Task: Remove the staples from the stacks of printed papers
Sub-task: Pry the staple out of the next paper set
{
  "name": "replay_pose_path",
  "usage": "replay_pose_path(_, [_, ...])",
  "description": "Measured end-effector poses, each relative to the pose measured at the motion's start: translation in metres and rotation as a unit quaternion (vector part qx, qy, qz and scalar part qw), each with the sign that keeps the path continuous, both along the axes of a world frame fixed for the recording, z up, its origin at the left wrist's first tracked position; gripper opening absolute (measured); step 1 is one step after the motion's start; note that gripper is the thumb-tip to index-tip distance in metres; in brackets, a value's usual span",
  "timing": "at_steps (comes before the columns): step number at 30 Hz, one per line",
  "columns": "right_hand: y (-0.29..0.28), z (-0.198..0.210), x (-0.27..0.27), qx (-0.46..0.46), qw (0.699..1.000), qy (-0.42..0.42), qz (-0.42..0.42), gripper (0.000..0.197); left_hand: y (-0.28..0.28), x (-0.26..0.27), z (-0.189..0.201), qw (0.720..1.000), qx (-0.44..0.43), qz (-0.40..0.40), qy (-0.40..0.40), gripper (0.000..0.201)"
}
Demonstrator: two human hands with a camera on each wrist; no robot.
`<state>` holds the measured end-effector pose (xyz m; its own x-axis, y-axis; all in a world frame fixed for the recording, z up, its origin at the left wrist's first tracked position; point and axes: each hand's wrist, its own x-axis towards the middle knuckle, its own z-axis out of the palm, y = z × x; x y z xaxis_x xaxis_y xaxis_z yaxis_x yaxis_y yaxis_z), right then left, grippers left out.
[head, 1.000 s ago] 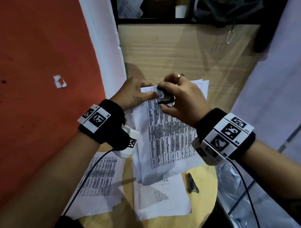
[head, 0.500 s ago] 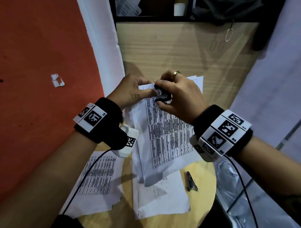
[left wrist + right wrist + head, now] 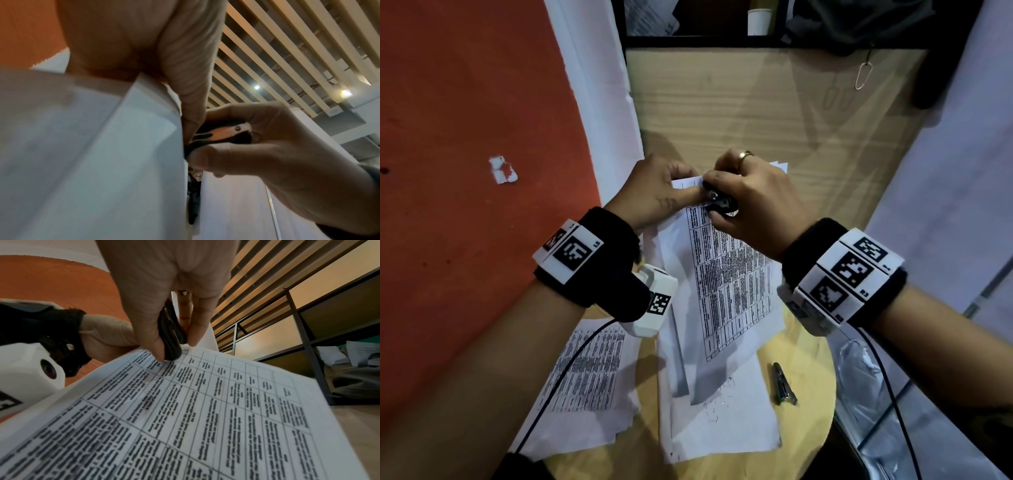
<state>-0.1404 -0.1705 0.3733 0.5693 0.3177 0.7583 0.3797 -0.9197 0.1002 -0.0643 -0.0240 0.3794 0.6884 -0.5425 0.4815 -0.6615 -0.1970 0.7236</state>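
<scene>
A stapled stack of printed papers (image 3: 726,287) with a table of text is lifted off the round table. My left hand (image 3: 657,195) pinches its top left corner. My right hand (image 3: 750,202) squeezes a black staple remover (image 3: 719,202) against that same corner, thumb below and fingers above. In the left wrist view the staple remover (image 3: 224,133) shows its metal claws at the paper's edge (image 3: 144,146). In the right wrist view the staple remover (image 3: 171,337) sits on the top of the printed sheet (image 3: 205,410). The staple itself is hidden.
More printed sheets lie on the yellow round table (image 3: 811,370): one pile at the left (image 3: 589,377), one under the held stack (image 3: 722,425). A small dark metal tool (image 3: 782,383) lies at the right. A wooden panel (image 3: 739,102) stands behind, an orange wall (image 3: 465,137) at the left.
Both hands and the held stack have shifted slightly up and left in view. The grips on the paper corner and the staple remover are unchanged.
</scene>
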Motion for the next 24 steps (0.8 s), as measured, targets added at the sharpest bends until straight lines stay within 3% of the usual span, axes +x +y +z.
replay_pose_path(3, [-0.001, 0.001, 0.001, 0.002, 1.000, 0.003, 0.014, 0.035, 0.001, -0.001, 0.002, 1.000, 0.008, -0.002, 0.024, 0.027])
replay_pose_path(10, [-0.005, 0.001, 0.005, -0.003, 0.999, 0.004, 0.039, 0.032, 0.006, -0.006, 0.006, 0.999, -0.001, -0.013, 0.042, 0.008])
replay_pose_path(16, [-0.008, 0.000, 0.004, 0.003, 0.999, -0.010, 0.053, 0.029, 0.005, -0.001, 0.006, 0.996, 0.016, -0.048, 0.075, 0.014])
replay_pose_path(24, [-0.016, -0.007, 0.002, 0.154, 0.982, -0.024, 0.110, 0.026, 0.006, 0.000, 0.005, 0.988, -0.026, -0.102, 0.109, 0.011])
